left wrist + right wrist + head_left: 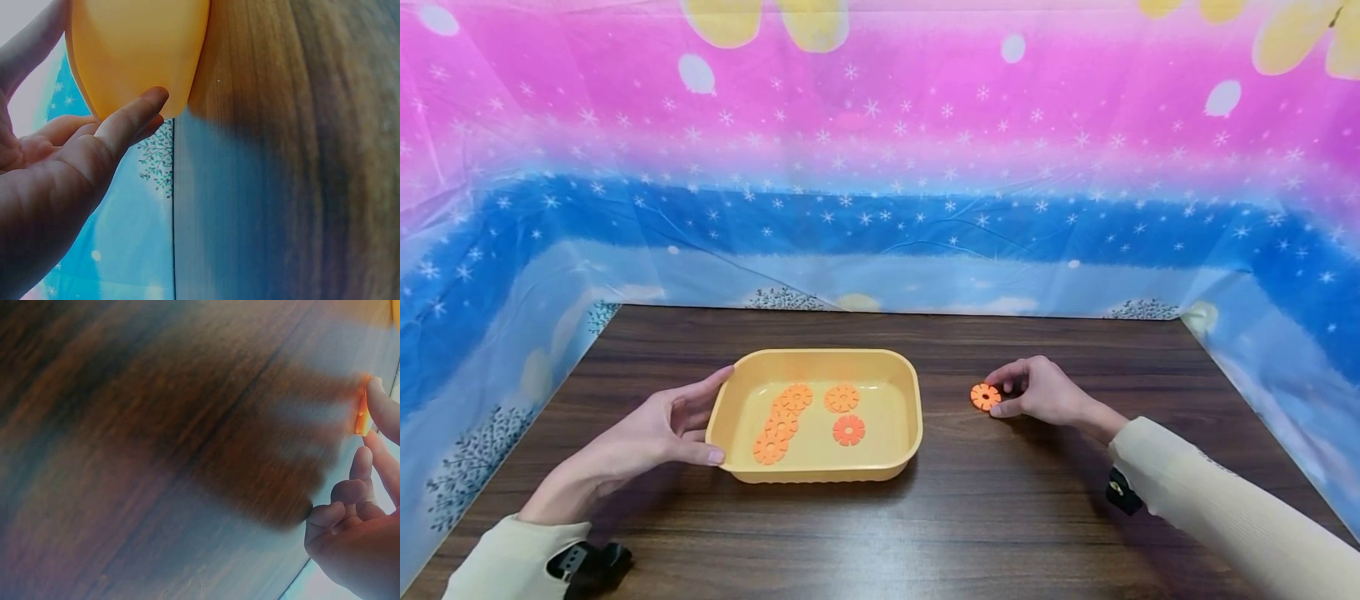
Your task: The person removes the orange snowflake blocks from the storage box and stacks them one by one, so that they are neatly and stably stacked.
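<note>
Nearest the head camera, pale sleeves [516, 558] are being worn, with a black device [598, 571] showing at each cuff. The left end of a yellow tray [820, 475] is being held by the left hand [651, 425], thumb and fingers spread apart; a fingertip is being laid against its smooth outer wall in the left wrist view, while its inside is being shown only by the head view. Within its glossy, round-cornered walls, an overlapping row of orange discs [781, 426] is being kept at the left, with more discs [848, 431] toward the right. Beyond the tray's right side, an orange notched disc [976, 397] is being pinched between thumb and fingertip of the right hand [1045, 392]; its thin edge is being shown by the right wrist view, where the other fingers are being curled. The wood-grained table [1037, 517] is being backed by a snowflake-printed cloth [910, 167].
</note>
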`<state>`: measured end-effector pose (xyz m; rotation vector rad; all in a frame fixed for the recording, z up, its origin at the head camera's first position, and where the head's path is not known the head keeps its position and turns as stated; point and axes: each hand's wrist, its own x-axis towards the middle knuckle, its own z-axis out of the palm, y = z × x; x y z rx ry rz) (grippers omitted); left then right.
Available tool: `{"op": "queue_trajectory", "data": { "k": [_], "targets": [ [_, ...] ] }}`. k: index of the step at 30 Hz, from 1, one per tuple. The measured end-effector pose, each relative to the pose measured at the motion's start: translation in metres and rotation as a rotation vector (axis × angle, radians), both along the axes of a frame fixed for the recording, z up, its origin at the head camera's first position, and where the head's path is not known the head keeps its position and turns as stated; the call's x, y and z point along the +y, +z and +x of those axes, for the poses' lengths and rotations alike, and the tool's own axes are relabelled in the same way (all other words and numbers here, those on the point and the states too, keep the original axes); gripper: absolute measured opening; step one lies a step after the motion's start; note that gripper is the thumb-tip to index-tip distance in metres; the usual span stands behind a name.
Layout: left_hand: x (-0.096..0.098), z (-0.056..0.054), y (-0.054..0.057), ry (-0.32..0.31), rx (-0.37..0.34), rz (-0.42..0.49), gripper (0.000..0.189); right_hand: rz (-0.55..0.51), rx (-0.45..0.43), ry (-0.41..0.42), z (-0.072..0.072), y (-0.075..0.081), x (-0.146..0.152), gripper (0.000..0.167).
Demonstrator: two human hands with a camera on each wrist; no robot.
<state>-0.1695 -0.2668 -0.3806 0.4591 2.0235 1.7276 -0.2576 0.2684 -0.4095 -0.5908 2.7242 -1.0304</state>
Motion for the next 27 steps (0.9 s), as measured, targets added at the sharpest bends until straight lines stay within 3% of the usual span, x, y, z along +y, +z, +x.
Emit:
{"op": "queue_trajectory", "data": {
  "k": [11,22,27],
  "targets": [
    [0.0,0.0,0.0,0.002,0.005,-0.005,0.11,-0.006,0.006,0.032,0.001,0.005,0.0,0.04],
    [-0.001,0.0,0.001,-0.02,-0.005,0.017,0.11,0.009,-0.011,0.071,0.005,0.03,-0.021,0.037],
    [-0.001,-0.001,0.001,-0.026,-0.001,0.028,0.111,0.026,0.024,0.113,0.003,0.041,-0.031,0.038]
  ]
}}
